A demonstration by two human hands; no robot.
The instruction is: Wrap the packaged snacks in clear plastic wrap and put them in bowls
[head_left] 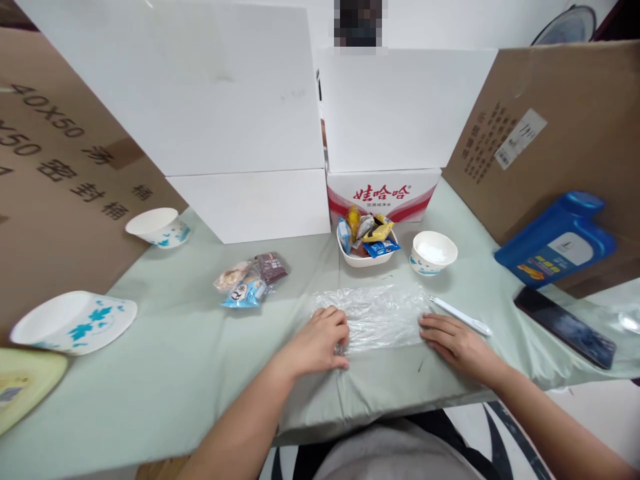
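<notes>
- Currently, plastic (381, 319) is spread on the table (170, 360).
- Its left end is touched by the curled left hand (320, 340), its right by the flatter right hand (463, 347).
- Whether either is clamped cannot be told.

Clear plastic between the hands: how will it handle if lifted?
Probably floppy: the plastic lies thin and crinkled. Likely light for its size, being see-through film. It may be slippery, judging by its glossy highlights.

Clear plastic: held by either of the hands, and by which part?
The clear plastic lies on the table. The left hand curls over its left end; the right hand rests at its right end. Whether either pinches it can't be told.
</notes>
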